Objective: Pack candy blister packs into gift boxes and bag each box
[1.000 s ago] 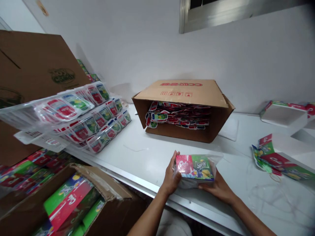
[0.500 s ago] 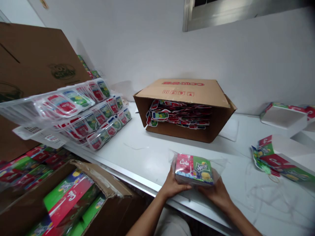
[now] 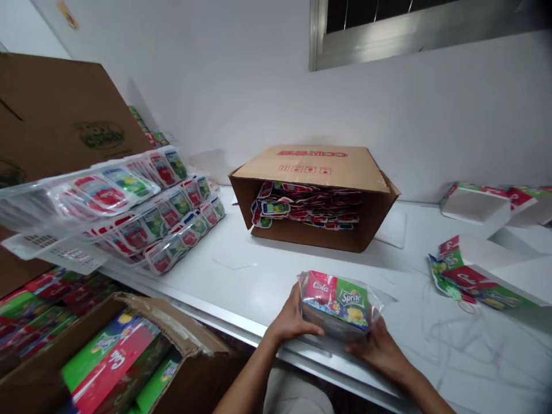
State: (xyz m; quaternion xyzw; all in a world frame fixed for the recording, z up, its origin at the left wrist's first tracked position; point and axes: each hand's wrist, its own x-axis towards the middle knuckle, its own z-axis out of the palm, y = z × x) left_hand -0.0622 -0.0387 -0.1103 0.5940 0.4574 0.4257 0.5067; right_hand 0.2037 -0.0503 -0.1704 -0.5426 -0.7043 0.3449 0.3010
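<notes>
A small red and green Cola and Sprite printed box (image 3: 335, 299) wrapped in a clear plastic bag rests near the front edge of the white table (image 3: 241, 282). My left hand (image 3: 290, 319) grips its left side, thumb along the front. My right hand (image 3: 379, 348) is closed on its right lower corner and the loose plastic.
A brown carton (image 3: 314, 192) lies on its side behind, full of blister cards. Clear trays of blister packs (image 3: 129, 207) are stacked at left, against a big carton (image 3: 56, 132). An open carton of printed boxes (image 3: 112, 356) sits below left. Flat and folded boxes (image 3: 474, 276) lie at right.
Both hands have drawn the bagged box slightly closer to the table's front edge, and my left hand has slid from the box's side to its lower front.
</notes>
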